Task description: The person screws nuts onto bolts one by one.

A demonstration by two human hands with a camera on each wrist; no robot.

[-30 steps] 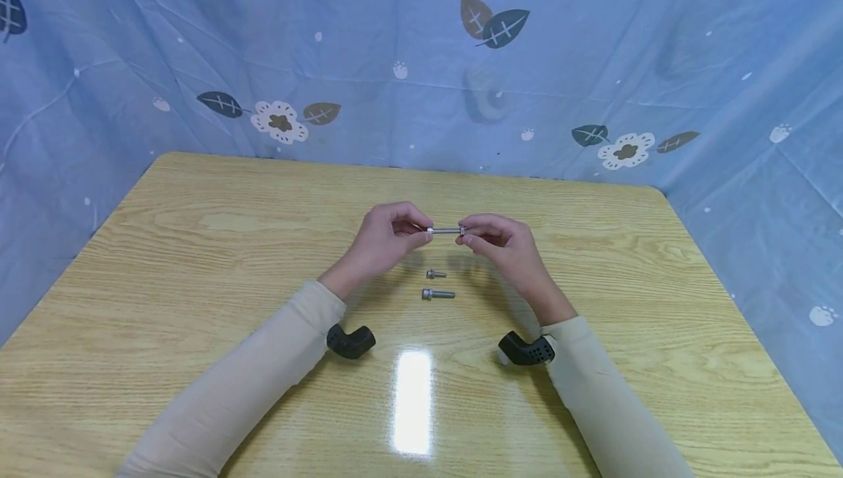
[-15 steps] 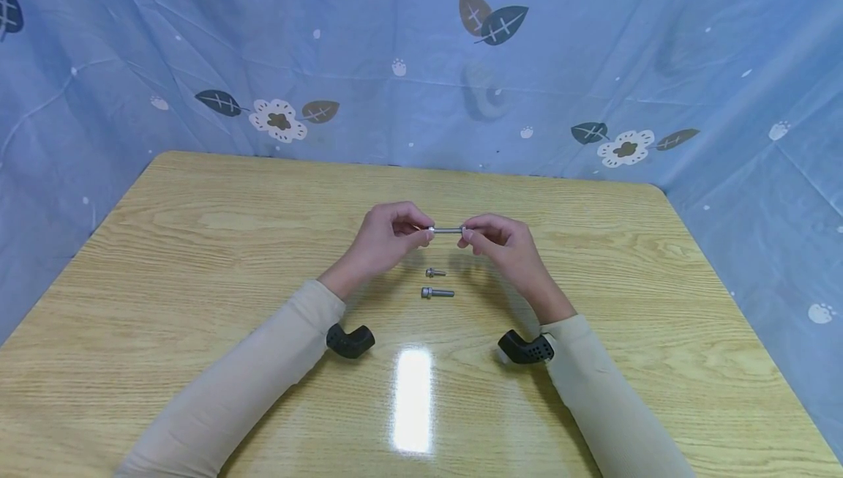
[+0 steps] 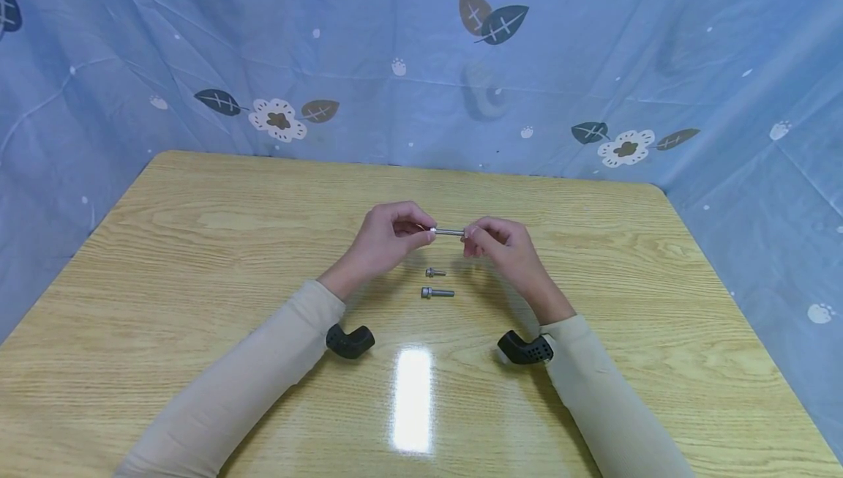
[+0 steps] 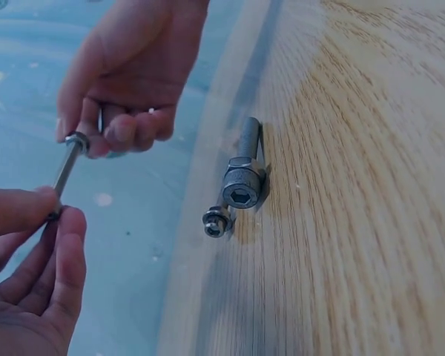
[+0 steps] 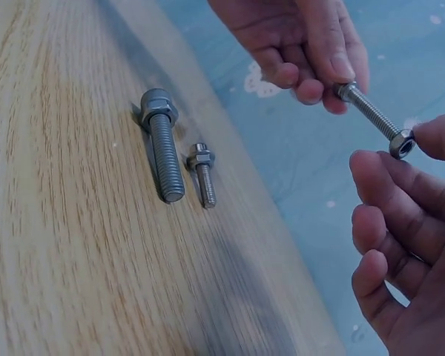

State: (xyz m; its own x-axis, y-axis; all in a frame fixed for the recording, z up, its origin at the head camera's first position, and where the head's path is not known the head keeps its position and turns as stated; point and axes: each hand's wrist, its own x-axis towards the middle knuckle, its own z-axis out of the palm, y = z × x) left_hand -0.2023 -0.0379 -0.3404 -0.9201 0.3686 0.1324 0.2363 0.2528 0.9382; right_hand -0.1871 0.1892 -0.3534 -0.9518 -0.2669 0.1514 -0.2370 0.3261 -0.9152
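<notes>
In the head view my left hand (image 3: 388, 235) and right hand (image 3: 506, 245) face each other above the table, a slim silver bolt (image 3: 450, 232) lying level between them. My left thumb and fingers pinch the bolt's head end, which they mostly cover. A hex nut (image 5: 402, 143) sits at the tip of the thread in the right wrist view. My right thumb and index finger hold that nut from either side, the other fingers loosely curled below. In the left wrist view the nut (image 4: 77, 141) shows against the right fingertips.
Two more socket-head bolts lie on the wooden table (image 3: 263, 258) below the hands: a small one (image 3: 435, 272) and a thicker one (image 3: 438, 293), each with a nut up near its head. A blue patterned cloth (image 3: 408, 61) hangs behind the table.
My right thumb has shifted up over the nut and the right fingers have dropped lower, a rolling motion. The left hand and the bolt stay nearly in place.
</notes>
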